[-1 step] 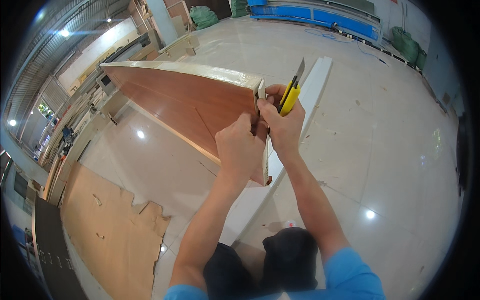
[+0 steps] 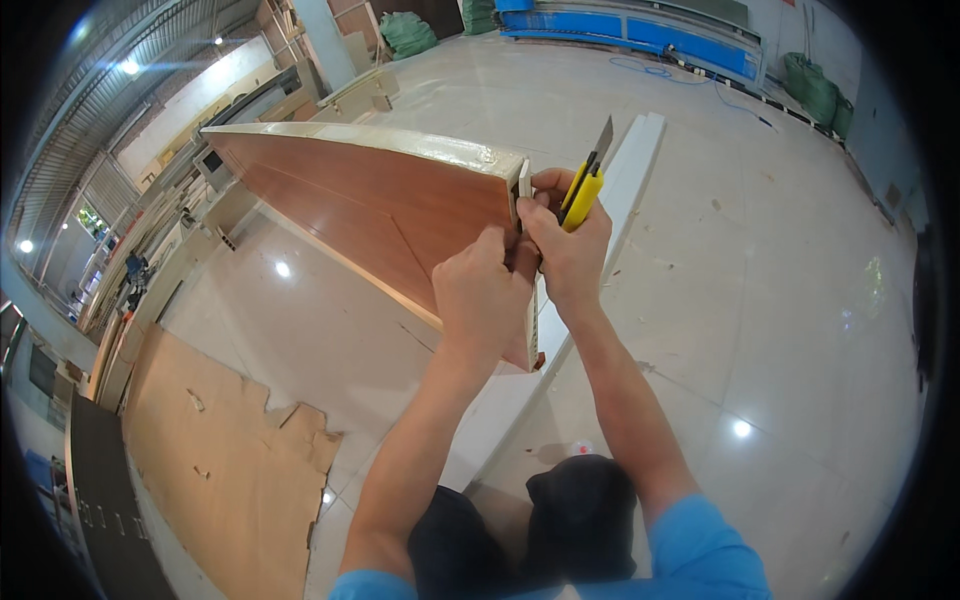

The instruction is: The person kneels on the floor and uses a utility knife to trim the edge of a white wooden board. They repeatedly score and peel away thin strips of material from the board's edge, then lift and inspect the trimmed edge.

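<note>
A long reddish-brown wooden panel with a pale, film-wrapped top edge stands on its side, its near end in front of me. My right hand is closed at that end, its thumb and finger at a narrow pale strip by the top corner. Tucked in the same hand is a yellow utility knife, blade out and pointing up. Just below, my left hand is closed with its fingertips against the panel's end. What those fingertips grip is hidden.
Under the panel's near end lies a long white board on the glossy tiled floor. Torn brown cardboard is spread at the left, by a dark panel. Stacked boards line the left side. A blue machine stands at the back.
</note>
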A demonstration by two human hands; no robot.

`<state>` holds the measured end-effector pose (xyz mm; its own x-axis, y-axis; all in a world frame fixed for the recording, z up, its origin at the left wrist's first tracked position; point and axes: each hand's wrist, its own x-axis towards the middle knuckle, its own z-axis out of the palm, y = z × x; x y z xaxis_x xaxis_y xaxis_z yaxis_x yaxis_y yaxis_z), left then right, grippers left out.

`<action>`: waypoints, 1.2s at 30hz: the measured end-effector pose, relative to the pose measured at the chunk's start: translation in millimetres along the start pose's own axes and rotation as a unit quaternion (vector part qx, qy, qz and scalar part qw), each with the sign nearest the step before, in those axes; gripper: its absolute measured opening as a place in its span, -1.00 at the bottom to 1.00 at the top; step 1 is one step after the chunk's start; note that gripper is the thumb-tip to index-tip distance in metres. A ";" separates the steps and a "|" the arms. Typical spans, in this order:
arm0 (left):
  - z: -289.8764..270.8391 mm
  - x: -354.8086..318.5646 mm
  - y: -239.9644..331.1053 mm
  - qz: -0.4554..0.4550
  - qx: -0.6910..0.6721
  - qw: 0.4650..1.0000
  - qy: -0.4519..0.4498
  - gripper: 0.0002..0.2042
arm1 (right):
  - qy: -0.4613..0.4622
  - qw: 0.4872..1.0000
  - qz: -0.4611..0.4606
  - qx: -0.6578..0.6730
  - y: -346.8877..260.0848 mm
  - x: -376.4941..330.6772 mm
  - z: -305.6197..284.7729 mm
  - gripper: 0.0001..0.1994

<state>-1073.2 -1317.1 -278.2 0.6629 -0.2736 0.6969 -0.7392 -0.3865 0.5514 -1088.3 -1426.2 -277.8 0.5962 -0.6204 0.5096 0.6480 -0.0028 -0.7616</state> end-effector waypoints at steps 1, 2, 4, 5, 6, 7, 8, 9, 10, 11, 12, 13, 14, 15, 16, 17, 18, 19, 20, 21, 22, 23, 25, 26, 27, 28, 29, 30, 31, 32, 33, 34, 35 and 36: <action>-0.1 -0.1 0.7 0.005 0.016 1.000 -0.003 -0.86 | -0.002 1.000 0.009 0.022 0.2 0.7 -0.5 -0.74; 0.0 -0.1 1.1 0.004 0.011 1.000 0.004 -0.87 | -0.006 1.000 0.010 0.019 0.5 1.0 -0.6 -0.75; 0.6 0.2 0.9 -0.005 0.006 1.000 0.007 -0.87 | -0.006 1.000 0.003 0.020 1.6 1.5 -0.5 -0.75; 1.2 0.4 0.5 0.007 0.000 1.000 0.018 -0.84 | -0.007 1.000 0.003 0.020 2.4 1.6 -0.3 -0.75; 1.7 0.8 -0.2 0.020 -0.007 0.999 0.030 -0.81 | -0.007 1.000 0.001 0.021 3.2 1.7 0.2 -0.75; 2.3 1.0 -0.9 0.033 -0.013 0.999 0.041 -0.77 | -0.008 1.000 0.000 0.023 3.9 1.7 0.5 -0.75; 2.5 1.5 -1.7 0.034 -0.006 0.999 0.039 -0.77 | -0.007 1.000 -0.004 0.016 4.2 1.8 0.5 -0.75; 2.7 1.9 -2.6 0.036 0.001 0.999 0.036 -0.77 | -0.007 1.000 -0.009 0.010 4.6 1.9 0.5 -0.75; 2.6 2.1 -3.2 0.038 0.009 0.999 0.033 -0.77 | -0.007 1.000 -0.013 0.003 4.6 1.7 0.5 -0.75; 2.7 2.2 -3.7 0.027 -0.002 0.999 0.031 -0.78 | -0.007 1.000 -0.015 -0.007 4.6 1.9 0.5 -0.75; 2.4 1.9 -4.0 0.017 -0.013 0.999 0.027 -0.79 | -0.007 1.000 -0.017 -0.017 4.3 1.4 0.8 -0.75; 2.2 2.0 -4.1 0.009 -0.025 0.999 0.027 -0.79 | -0.008 0.999 -0.020 -0.027 3.9 1.4 1.0 -0.75; 2.1 1.8 -4.2 0.002 -0.035 0.999 0.025 -0.80 | -0.005 0.999 -0.021 -0.034 3.5 0.8 1.5 -0.75; 1.9 1.9 -4.0 -0.004 -0.045 0.999 0.026 -0.81 | -0.003 0.999 -0.022 -0.042 2.8 0.4 2.1 -0.75; 1.7 2.0 -4.0 -0.009 -0.056 0.998 0.027 -0.82 | -0.003 0.998 -0.025 -0.049 2.2 0.0 2.8 -0.76; 1.5 2.3 -3.9 -0.015 -0.061 0.998 0.023 -0.82 | -0.002 0.998 -0.025 -0.054 1.3 -0.3 3.5 -0.76; 1.3 2.3 -4.0 -0.022 -0.067 0.997 0.018 -0.83 | -0.002 0.998 -0.026 -0.057 0.6 -1.1 4.0 -0.76; 1.2 2.4 -4.0 -0.031 -0.071 0.997 0.014 -0.84 | -0.002 0.998 -0.027 -0.061 -0.3 -1.5 4.7 -0.76; 1.3 2.3 -4.2 -0.029 -0.076 0.997 0.013 -0.84 | 0.000 0.998 -0.023 -0.058 -0.9 -1.8 5.3 -0.76; 1.2 2.0 -4.5 -0.030 -0.080 0.996 0.012 -0.84 | 0.003 0.998 -0.017 -0.055 -1.5 -2.1 6.1 -0.76; 1.2 1.2 -4.8 -0.031 -0.083 0.996 0.011 -0.85 | 0.005 0.999 -0.011 -0.052 -1.9 -2.6 6.5 -0.76; 1.2 1.4 -5.5 -0.033 -0.085 0.996 0.010 -0.85 | 0.005 0.998 -0.013 -0.054 -2.3 -2.5 6.9 -0.76; 1.3 1.0 -6.6 -0.039 -0.087 0.995 0.007 -0.86 | 0.005 0.998 -0.014 -0.059 -2.5 -3.2 7.1 -0.76; 1.3 0.9 -7.2 -0.036 -0.086 0.996 0.008 -0.86 | 0.005 0.998 -0.014 -0.054 -2.3 -3.6 7.1 -0.76; 1.6 0.9 -7.3 -0.035 -0.086 0.996 0.009 -0.87 | 0.008 0.999 -0.013 -0.049 -2.0 -3.7 7.2 -0.76; 1.4 0.8 -7.4 -0.038 -0.087 0.996 0.008 -0.87 | 0.008 0.999 -0.014 -0.041 -1.6 -4.0 7.4 -0.76; 1.6 1.1 -7.0 -0.036 -0.087 0.996 0.008 -0.87 | 0.012 0.999 -0.011 -0.045 -1.3 -3.8 7.3 -0.77; 1.1 1.1 -6.5 -0.037 -0.087 0.995 0.008 -0.87 | 0.013 0.999 -0.010 -0.046 -1.0 -3.6 7.8 -0.77; 0.6 1.7 -6.0 -0.042 -0.088 0.995 0.004 -0.87 | 0.014 0.999 -0.010 -0.047 -0.9 -3.0 8.2 -0.77; 0.0 2.0 -5.2 -0.040 -0.086 0.995 0.006 -0.87 | 0.013 0.998 -0.016 -0.058 -1.2 -2.2 8.6 -0.77; -1.3 2.0 -4.8 -0.042 -0.085 0.996 0.004 -0.87 | 0.011 0.997 -0.021 -0.068 -1.5 -1.2 9.2 -0.77; -1.8 2.0 -4.2 -0.048 -0.083 0.995 -0.002 -0.87 | 0.017 0.996 -0.012 -0.083 -2.4 -0.5 9.0 -0.77; -3.1 0.5 -4.0 -0.039 -0.074 0.997 -0.001 -0.88 | 0.011 0.998 -0.013 -0.067 -3.2 -0.8 8.9 -0.78; -4.7 -1.1 -4.3 -0.034 -0.065 0.997 -0.005 -0.88 | 0.012 0.998 0.000 -0.056 -4.5 -1.6 7.8 -0.78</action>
<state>-1071.3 -1310.9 -279.2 0.7134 -0.2601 0.6507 -0.7006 -0.2870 0.6533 -1088.4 -1419.1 -272.1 0.5832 -0.6396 0.5008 0.5898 -0.0904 -0.8024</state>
